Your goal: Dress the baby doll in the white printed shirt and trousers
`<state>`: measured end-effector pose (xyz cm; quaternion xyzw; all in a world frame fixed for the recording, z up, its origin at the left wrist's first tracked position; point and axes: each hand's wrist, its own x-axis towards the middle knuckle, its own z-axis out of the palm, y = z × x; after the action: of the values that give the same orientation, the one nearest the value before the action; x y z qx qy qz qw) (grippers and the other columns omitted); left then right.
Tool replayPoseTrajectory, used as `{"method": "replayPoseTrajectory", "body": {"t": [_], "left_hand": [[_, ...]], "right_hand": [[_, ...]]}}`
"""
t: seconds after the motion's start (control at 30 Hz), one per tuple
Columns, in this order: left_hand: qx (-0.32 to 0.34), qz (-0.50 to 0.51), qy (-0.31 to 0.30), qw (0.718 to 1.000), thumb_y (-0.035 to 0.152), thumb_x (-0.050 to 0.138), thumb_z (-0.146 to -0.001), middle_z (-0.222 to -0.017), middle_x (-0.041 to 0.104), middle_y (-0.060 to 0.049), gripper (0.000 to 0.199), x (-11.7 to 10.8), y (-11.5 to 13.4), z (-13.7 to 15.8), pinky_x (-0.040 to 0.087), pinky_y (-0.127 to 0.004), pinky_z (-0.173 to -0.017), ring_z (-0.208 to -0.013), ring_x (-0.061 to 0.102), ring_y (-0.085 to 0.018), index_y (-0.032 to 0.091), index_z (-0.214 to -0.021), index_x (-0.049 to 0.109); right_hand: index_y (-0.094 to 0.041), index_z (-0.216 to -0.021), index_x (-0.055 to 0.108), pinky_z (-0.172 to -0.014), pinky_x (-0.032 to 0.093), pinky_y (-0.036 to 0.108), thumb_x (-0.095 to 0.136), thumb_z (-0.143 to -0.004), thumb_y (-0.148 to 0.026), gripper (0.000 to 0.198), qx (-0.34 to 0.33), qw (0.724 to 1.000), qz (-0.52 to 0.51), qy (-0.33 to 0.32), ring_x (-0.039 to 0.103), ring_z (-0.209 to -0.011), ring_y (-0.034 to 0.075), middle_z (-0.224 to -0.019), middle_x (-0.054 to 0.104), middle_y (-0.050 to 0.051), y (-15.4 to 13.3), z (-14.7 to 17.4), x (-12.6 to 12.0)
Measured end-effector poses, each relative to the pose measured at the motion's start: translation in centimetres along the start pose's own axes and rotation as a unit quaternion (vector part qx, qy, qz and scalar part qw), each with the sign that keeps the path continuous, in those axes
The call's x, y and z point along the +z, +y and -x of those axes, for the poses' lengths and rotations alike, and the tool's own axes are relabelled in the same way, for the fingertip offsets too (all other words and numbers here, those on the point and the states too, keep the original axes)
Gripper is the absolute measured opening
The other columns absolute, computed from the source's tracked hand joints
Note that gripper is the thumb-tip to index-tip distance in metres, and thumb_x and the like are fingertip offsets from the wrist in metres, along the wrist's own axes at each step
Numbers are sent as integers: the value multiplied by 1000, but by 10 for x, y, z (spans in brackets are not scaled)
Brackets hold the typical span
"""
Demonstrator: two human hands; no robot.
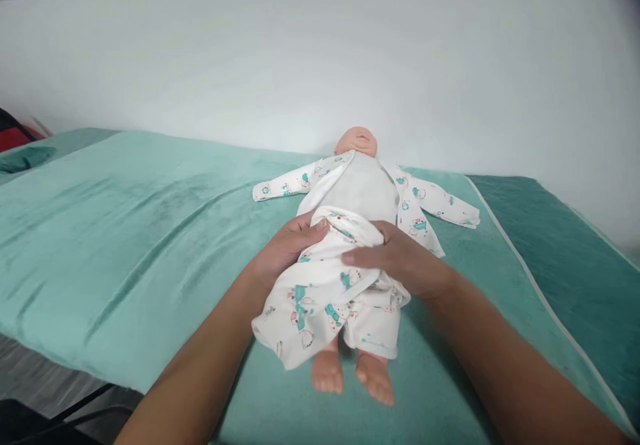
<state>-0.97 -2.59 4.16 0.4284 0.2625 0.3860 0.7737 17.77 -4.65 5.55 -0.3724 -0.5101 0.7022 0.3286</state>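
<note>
A baby doll (361,188) lies on its back, its head at the far side and its bare feet (327,368) toward me. Its printed white shirt (335,165) is spread apart at the front, over a plain white torso. Patterned white baby trousers (377,328) cover the legs down to the ankles. At the doll's waist, my left hand (290,245) grips the bunched trouser top, thumb over the fabric. Opposite it, my right hand (403,255) is closed on the same cloth, some fingers hidden. A loose printed flap (287,318) hangs over one leg.
A light green sheet (150,232) covers the bed, with a darker green cloth (560,232) at the right. Behind it rises a white wall (300,58). A red and black item (15,132) is at the far left, and dark tubing (75,412) shows below the bed's edge.
</note>
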Motion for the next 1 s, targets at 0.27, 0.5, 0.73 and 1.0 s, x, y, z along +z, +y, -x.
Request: {"method": "replayPoseTrajectory", "body": {"t": [0.27, 0.5, 0.73, 1.0], "left_hand": [[-35, -113, -59, 991, 42, 86, -64, -69, 62, 0, 43, -6, 8, 1, 37, -17, -48, -55, 51, -7, 12, -91, 70], [-64, -144, -88, 984, 37, 89, -56, -63, 60, 1, 37, -12, 8, 2, 36, -19, -46, -53, 49, -8, 12, -73, 68], [56, -28, -35, 997, 45, 85, -64, -71, 70, -6, 39, -11, -6, -3, 49, -24, -61, -62, 63, -15, 13, -83, 73], [29, -72, -2, 997, 48, 78, -74, -77, 71, -4, 40, -4, -4, -1, 46, -21, -58, -62, 61, -12, 14, -92, 71]], "right_hand": [[-13, -100, 70, -63, 55, 31, 74, -73, -23, 30, -69, 980, -187, 24, 68, -72, 22, -81, 72, 8, 3, -6, 0], [-17, -89, 65, -58, 51, 24, 80, -74, -29, 24, -87, 981, -171, -15, 62, -66, 14, -78, 66, 2, 3, -3, -2], [-18, -103, 70, -68, 51, 25, 83, -71, -27, 36, -8, 992, 61, -109, 65, -80, 16, -91, 70, 1, -8, 3, -7], [-18, -109, 70, -75, 54, 31, 79, -76, -27, 35, -27, 998, -47, -34, 69, -84, 20, -90, 73, 4, 2, -1, -1]]}}
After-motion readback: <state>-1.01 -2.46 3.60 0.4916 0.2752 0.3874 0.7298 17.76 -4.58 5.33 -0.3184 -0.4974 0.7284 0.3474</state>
